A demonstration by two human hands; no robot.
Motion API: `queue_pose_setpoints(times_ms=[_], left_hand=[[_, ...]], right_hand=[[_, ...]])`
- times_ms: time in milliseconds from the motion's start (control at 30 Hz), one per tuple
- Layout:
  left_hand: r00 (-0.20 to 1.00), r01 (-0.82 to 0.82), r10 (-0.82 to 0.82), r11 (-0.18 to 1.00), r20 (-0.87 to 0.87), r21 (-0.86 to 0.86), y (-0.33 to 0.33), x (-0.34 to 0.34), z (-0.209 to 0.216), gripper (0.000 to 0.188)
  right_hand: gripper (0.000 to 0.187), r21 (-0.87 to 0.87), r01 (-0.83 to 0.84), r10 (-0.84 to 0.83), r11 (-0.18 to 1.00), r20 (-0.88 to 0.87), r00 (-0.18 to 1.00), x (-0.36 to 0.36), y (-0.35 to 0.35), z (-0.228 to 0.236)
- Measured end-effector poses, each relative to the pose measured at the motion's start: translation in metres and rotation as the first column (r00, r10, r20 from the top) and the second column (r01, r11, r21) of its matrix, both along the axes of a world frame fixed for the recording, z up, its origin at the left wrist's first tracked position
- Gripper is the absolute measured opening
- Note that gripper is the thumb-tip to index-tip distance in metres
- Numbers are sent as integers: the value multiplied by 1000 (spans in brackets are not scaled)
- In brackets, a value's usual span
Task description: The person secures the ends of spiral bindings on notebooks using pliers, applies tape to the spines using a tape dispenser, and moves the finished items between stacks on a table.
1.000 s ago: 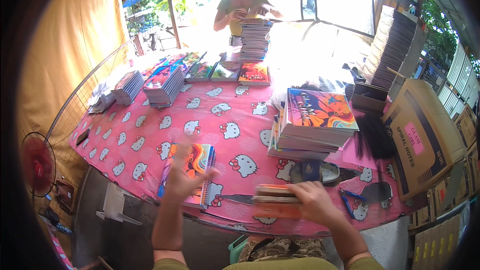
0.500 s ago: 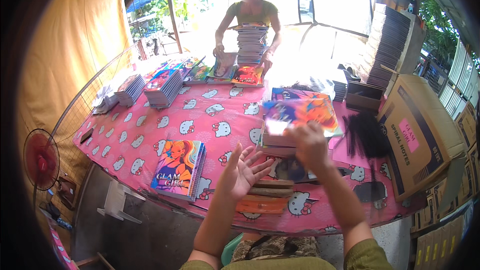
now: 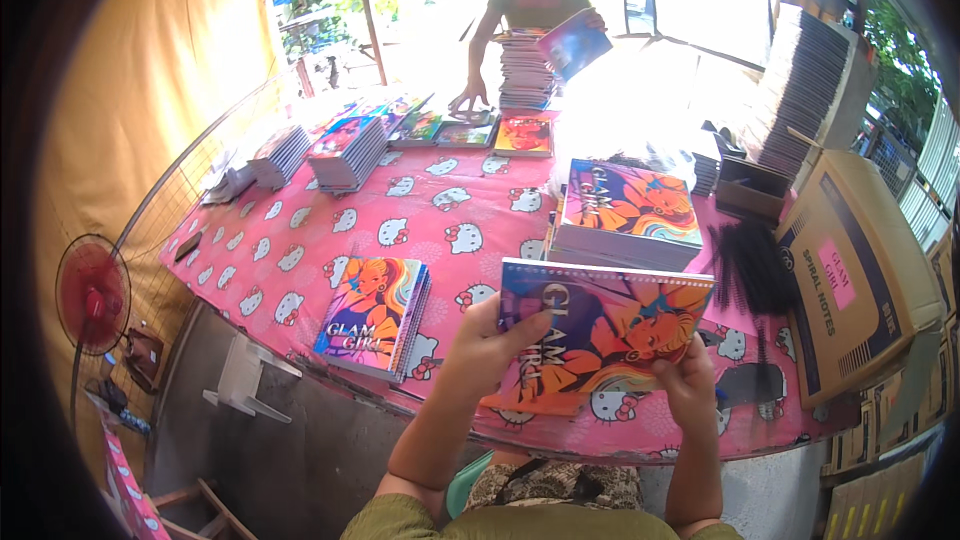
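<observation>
Both my hands hold a notebook (image 3: 610, 330) with a purple and orange illustrated cover, sideways above the table's front part. Small holes run along its upper edge, and no coil shows in them. My left hand (image 3: 485, 345) grips its left side, thumb on the cover. My right hand (image 3: 690, 380) pinches its lower right corner. Just beyond lies a stack of matching notebooks (image 3: 630, 215). Left of my left hand sits a neat pile of spiral-bound notebooks (image 3: 372, 315) with the same cover. An orange object (image 3: 550, 404) shows only partly under the held notebook.
Black spiral coils (image 3: 755, 270) lie at right, beside a large cardboard box (image 3: 860, 275). Across the pink table (image 3: 420, 202), a co-worker (image 3: 540, 5) holds a notebook behind a tall stack (image 3: 527, 70). More notebook piles (image 3: 347, 155) stand far left. A red fan (image 3: 93, 292) is left.
My right hand has brought the notebook from the stack toward me, and my left hand, open before, now grips it too. The co-worker has lifted a notebook.
</observation>
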State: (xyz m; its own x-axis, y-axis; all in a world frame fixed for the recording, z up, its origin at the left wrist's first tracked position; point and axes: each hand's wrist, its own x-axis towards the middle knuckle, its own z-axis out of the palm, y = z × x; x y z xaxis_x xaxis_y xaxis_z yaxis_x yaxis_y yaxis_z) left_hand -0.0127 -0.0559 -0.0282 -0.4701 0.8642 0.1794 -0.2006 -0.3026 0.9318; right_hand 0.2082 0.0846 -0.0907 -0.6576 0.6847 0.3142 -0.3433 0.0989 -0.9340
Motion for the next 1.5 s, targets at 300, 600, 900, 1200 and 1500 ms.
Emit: queue_pose_setpoints(times_ms=[300, 600, 900, 1200, 1500], left_hand=[[998, -45, 44, 999, -44, -16, -7, -9, 0, 20], [990, -71, 69, 997, 119, 10, -8, -18, 2, 21], [911, -143, 109, 988, -397, -56, -23, -20, 8, 25], [851, -516, 514, 856, -107, 4, -40, -24, -104, 92], [660, -592, 522, 804, -541, 53, -39, -11, -79, 87]], right_hand=[[40, 11, -96, 92, 995, 181, 979, 9, -6, 17], [27, 8, -40, 38, 999, 225, 974, 2, -5, 16], [13, 399, 213, -335, 892, 265, 904, -23, -11, -31], [51, 255, 136, -199, 957, 241, 950, -25, -35, -57], [41, 739, 419, -835, 529, 364, 413, 63, 73, -14]])
